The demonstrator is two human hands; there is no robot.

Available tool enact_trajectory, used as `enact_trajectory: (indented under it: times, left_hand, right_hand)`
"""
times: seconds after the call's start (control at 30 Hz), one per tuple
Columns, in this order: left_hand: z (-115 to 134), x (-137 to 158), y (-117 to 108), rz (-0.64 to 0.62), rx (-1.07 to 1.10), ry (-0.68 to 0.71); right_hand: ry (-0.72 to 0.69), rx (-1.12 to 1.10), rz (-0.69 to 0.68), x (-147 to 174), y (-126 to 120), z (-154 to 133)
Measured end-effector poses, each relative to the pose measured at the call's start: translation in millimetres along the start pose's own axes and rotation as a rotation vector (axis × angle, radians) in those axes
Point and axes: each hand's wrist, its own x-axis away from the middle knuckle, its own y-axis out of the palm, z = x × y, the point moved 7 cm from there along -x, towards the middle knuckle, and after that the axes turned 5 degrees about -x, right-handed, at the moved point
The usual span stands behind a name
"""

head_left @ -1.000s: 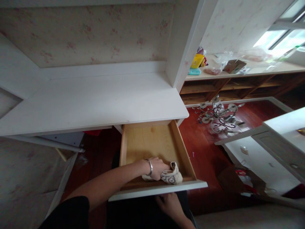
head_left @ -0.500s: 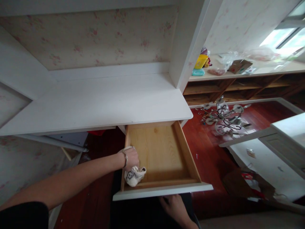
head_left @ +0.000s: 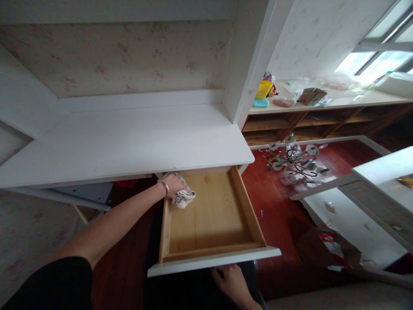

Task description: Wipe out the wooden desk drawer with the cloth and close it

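My left hand (head_left: pixel 175 185), with a bracelet at the wrist, is closed on a pale patterned cloth (head_left: pixel 183 199). It presses the cloth to the left wall of a pulled-out wooden drawer (head_left: pixel 213 211), near the back corner. Part of the cloth hangs loose over the drawer's bottom. Below the white drawer front (head_left: pixel 216 261) is my right hand (head_left: pixel 235 280), curled against its outer side. The front hides those fingertips, so what they grip cannot be made out. Only bare wood shows in the rest of the drawer.
Over the drawer is a white desk top (head_left: pixel 138 140) with an upright panel (head_left: pixel 250 64) at right. A dismantled chandelier (head_left: pixel 300 163) lies on the red floor. Cardboard (head_left: pixel 318 245) lies at lower right by a white furniture piece (head_left: pixel 364 215). Bags and a yellow container (head_left: pixel 263 89) stand on a low shelf.
My left hand has slid the cloth along the drawer's left wall, from near the front to the back corner. My right hand stays below the drawer front. The view has shifted slightly.
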Motion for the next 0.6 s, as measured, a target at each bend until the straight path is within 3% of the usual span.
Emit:
enact_trajectory:
  times: [0.1, 0.2, 0.33, 0.43, 0.47, 0.53, 0.6]
  left_hand:
    - [8, 22, -11, 0.161, 0.171, -0.069]
    - [16, 46, -10, 0.284, 0.437, -0.328]
    - [37, 68, 22, 0.398, 0.994, -0.8]
    - [52, 71, 49, 0.596, 1.435, -1.041]
    - [54, 68, 53, 0.623, 1.463, -1.079]
    - [52, 56, 52, 0.553, 1.307, -1.064]
    - [49, 31, 42, 0.38, 1.03, -0.881]
  right_hand:
    - [-0.014, 0.008, -0.004, -1, -1, 0]
    - [-0.036, 0.031, 0.001, -2, 0, 1]
    - [-0.051, 0.045, -0.025, -4, 3, 2]
    - [-0.04, 0.056, -0.03, -4, 3, 4]
    - [-0.037, 0.057, -0.027, -4, 3, 4]
    - [-0.047, 0.044, -0.023, -4, 3, 4]
    - [-0.067, 0.017, -0.017, -3, 2, 3]
